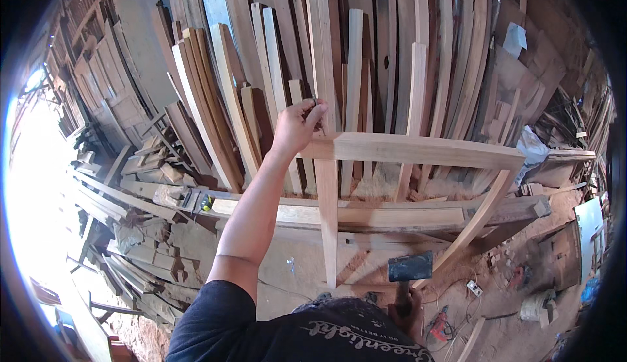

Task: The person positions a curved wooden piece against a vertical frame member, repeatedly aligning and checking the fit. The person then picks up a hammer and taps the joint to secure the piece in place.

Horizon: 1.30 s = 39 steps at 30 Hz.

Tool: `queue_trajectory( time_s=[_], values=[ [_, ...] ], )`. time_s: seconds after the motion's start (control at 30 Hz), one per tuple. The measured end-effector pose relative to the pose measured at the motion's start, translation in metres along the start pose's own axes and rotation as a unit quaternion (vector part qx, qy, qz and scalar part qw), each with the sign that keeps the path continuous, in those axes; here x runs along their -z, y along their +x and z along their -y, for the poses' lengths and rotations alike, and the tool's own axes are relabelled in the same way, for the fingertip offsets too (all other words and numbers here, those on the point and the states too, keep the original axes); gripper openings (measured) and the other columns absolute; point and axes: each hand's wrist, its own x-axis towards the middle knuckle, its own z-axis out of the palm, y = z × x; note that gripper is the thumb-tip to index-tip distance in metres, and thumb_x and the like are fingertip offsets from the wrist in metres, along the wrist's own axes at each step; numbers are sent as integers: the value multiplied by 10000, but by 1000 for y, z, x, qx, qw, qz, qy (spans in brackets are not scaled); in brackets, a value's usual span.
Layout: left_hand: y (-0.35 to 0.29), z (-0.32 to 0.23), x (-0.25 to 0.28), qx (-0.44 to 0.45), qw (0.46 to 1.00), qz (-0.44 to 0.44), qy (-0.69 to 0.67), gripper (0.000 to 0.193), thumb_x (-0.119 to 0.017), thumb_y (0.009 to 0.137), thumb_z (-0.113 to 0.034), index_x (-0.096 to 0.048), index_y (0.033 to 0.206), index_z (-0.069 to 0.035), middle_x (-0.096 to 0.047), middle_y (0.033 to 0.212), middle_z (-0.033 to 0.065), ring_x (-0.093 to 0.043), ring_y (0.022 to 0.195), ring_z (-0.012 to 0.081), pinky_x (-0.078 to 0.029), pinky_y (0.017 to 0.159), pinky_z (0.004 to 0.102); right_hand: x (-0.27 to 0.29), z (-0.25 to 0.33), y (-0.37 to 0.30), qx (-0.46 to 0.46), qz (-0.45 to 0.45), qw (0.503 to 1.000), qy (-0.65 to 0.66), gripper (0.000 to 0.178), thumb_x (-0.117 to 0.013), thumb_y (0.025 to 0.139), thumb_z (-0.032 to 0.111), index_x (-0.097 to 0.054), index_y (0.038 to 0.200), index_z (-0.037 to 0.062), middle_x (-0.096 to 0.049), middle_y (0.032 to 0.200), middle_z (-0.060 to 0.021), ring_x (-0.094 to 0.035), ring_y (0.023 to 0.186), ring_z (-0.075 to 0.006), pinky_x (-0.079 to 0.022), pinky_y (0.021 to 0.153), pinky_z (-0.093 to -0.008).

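My left hand (299, 125) is raised against a tall wooden post (328, 212), its thumb and fingers pinched together. A small dark thing shows at the fingertips, too small to name. Just below that hand, a wooden rail (418, 149) crosses the post and runs to the right. From the rail's right end, another wooden piece (471, 221) slants down toward me. My right hand (411, 319), low near my body, is closed round the handle of a mallet (410, 267) with a dark, blocky head. The mallet hangs apart from the frame.
Many boards (356, 87) lean upright along the far side. A long low timber beam (392, 217) lies behind the frame, with a yellow-black tape measure (207, 203) on its left. Scrap wood (157, 257) is heaped at left. A red power tool (442, 328) and a socket block (474, 288) lie right.
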Motion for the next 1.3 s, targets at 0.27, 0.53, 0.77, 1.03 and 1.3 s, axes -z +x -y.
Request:
queue_trajectory(
  time_s=[0.27,0.53,0.77,1.03,1.3],
  values=[
    [-2,6,-3,-15,996,-17,81,297,-706,978,-280,-743,1072,0,-701,732,69,-658,666,92,-538,635,278,6,18,17,86,48,994,-36,695,-806,841,188,-447,1417,40,-721,982,-185,-728,838,-247,-574,732,-398],
    [0,19,-12,-10,993,-28,113,323,-737,943,-343,-780,1041,-39,-709,706,92,-679,654,132,-536,638,307,67,135,120,114,98,987,48,578,-680,964,306,-472,1408,-1,-682,1060,-192,-677,1006,-275,-528,907,-429],
    [-5,16,0,-11,989,-44,138,349,-756,920,-363,-782,1018,-29,-718,709,114,-697,658,167,-540,641,339,99,375,261,167,119,969,-138,556,-447,1074,472,-454,1525,147,-710,1055,-164,-713,934,-273,-541,859,-425],
    [-4,29,-14,-69,987,-67,127,375,-747,914,-397,-789,973,-29,-731,755,159,-723,677,279,-554,666,375,79,434,336,274,143,884,-351,572,-400,1054,566,-481,1526,254,-631,741,-60,-628,655,-124,-543,647,-335],
    [-5,28,-11,-58,983,-74,157,387,-766,892,-409,-794,933,-25,-742,808,168,-728,707,315,-571,683,384,70,430,335,291,116,887,-340,511,-416,1070,511,-508,1497,245,-703,1189,-155,-705,997,-261,-555,913,-435]
  ],
)
